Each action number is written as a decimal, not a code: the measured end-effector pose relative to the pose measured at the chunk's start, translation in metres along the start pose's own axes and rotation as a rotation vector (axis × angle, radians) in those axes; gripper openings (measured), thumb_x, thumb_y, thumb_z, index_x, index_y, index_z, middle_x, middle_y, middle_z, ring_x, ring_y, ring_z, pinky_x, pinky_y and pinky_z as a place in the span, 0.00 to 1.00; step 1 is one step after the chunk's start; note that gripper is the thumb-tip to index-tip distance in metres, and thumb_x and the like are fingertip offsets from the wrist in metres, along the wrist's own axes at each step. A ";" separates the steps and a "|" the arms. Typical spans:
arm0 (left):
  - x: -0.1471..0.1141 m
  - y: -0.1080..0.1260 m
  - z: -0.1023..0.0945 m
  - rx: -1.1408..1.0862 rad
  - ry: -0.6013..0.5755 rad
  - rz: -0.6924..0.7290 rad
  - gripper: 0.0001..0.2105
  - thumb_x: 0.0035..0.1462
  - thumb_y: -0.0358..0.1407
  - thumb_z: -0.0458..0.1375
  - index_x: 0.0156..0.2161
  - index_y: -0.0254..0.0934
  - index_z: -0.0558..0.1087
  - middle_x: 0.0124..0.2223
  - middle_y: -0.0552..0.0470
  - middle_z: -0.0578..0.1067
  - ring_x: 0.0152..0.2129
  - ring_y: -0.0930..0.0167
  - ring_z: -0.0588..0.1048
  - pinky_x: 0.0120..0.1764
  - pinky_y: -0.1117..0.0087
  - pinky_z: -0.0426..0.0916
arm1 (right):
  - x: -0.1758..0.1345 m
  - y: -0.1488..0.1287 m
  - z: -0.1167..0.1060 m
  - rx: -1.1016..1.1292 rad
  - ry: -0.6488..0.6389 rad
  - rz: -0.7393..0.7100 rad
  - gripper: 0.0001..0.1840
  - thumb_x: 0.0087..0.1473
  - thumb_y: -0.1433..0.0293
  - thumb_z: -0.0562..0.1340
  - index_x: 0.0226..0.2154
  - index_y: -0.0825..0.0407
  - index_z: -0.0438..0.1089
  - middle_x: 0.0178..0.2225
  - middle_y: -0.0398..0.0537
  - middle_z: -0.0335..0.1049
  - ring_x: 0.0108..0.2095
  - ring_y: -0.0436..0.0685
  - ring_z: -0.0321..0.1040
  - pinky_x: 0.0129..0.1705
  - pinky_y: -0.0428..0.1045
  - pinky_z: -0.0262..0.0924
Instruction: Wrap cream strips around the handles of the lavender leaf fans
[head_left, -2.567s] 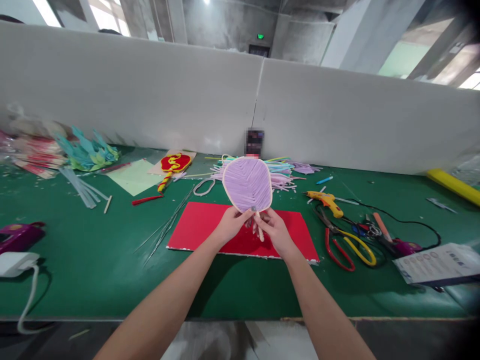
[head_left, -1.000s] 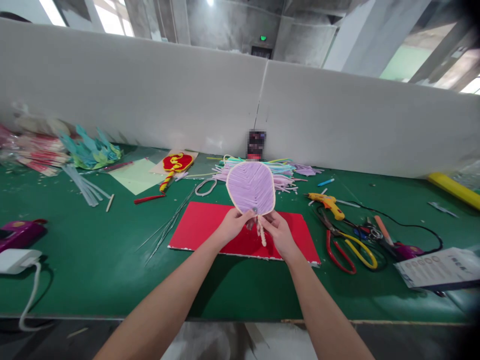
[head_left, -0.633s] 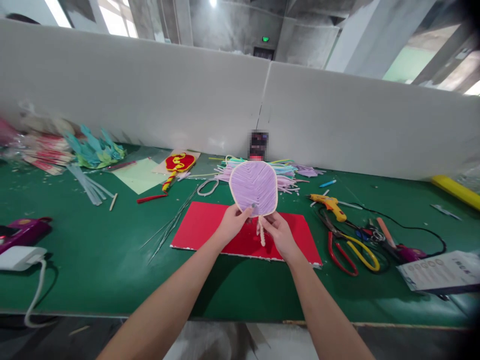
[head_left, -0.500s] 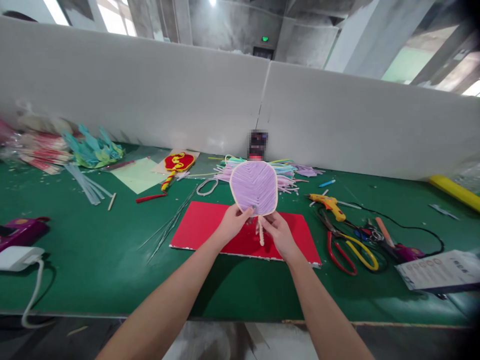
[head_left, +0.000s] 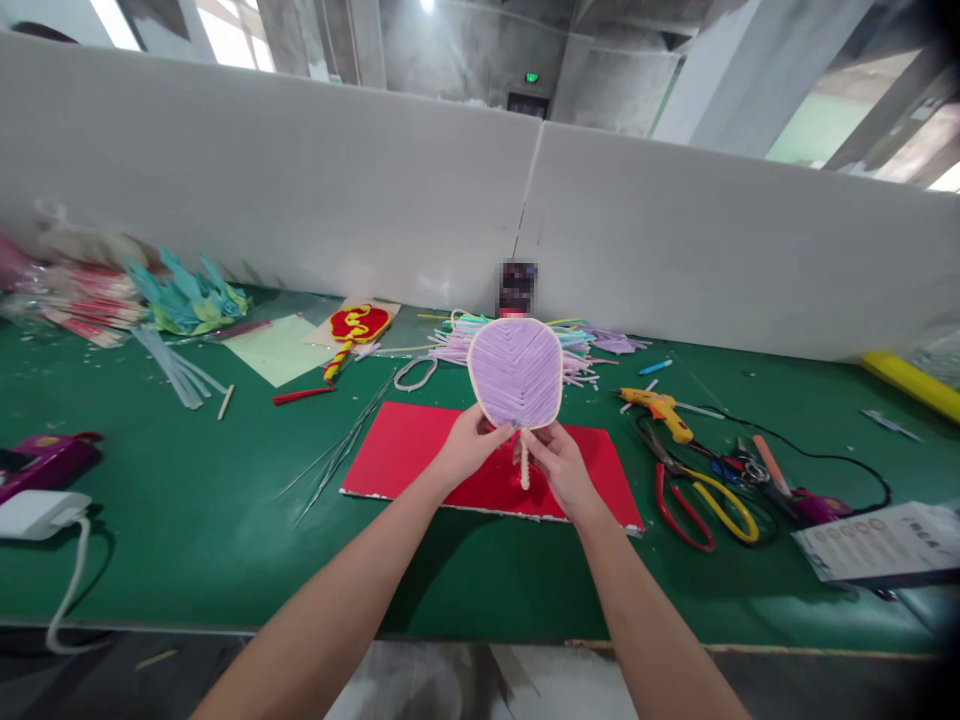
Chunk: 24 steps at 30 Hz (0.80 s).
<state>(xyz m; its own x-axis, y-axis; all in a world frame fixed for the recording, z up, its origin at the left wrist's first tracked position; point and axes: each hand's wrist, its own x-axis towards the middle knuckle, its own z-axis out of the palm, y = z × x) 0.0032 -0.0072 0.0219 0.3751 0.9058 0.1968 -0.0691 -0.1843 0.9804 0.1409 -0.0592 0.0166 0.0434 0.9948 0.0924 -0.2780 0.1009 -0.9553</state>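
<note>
A round purple fan with a cream rim and a twisted cream handle is held upright between both hands. My left hand pinches its lower left edge, close to where the handle begins. At the top of the handle my right hand grips with thumb and fingers; some fingertips are hidden behind the fan. Below the hands lies a red board with ragged white edges. Behind the fan, a bundle of purple, blue and green fuzzy stems is partly covered.
To the right lie a yellow glue gun, pliers with red and yellow handles and a printed box. On the left are a red-and-yellow fan, thin wires, a pale green sheet and a white plug.
The purple fan has shifted slightly right and up. My left thumb has slid from the fan's face down to its lower edge. My right hand stays nearly in place.
</note>
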 end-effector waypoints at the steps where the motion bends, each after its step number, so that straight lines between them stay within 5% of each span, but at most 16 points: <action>1: 0.000 -0.001 0.000 0.005 0.003 0.000 0.12 0.47 0.37 0.58 0.37 0.32 0.68 0.34 0.49 0.73 0.31 0.71 0.70 0.35 0.70 0.66 | 0.000 0.000 0.000 0.007 0.007 0.000 0.15 0.44 0.65 0.64 0.37 0.49 0.67 0.32 0.44 0.71 0.28 0.52 0.66 0.33 0.49 0.62; 14: -0.004 0.004 0.000 0.012 -0.132 -0.012 0.13 0.45 0.33 0.59 0.39 0.32 0.70 0.39 0.49 0.75 0.37 0.67 0.72 0.41 0.66 0.66 | 0.004 0.004 -0.003 0.129 0.182 0.056 0.16 0.43 0.60 0.63 0.33 0.53 0.69 0.32 0.49 0.73 0.31 0.58 0.68 0.29 0.50 0.62; 24: -0.004 0.002 -0.001 -0.005 -0.176 0.009 0.14 0.46 0.34 0.59 0.41 0.33 0.70 0.41 0.48 0.75 0.39 0.66 0.71 0.44 0.64 0.65 | 0.004 0.003 -0.004 0.210 0.148 0.106 0.11 0.43 0.63 0.64 0.30 0.51 0.71 0.30 0.45 0.74 0.27 0.54 0.68 0.24 0.47 0.59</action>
<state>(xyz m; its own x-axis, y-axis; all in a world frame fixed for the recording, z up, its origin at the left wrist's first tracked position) 0.0007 -0.0109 0.0234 0.5307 0.8233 0.2014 -0.0773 -0.1896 0.9788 0.1445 -0.0553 0.0132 0.1392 0.9883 -0.0615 -0.4803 0.0131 -0.8770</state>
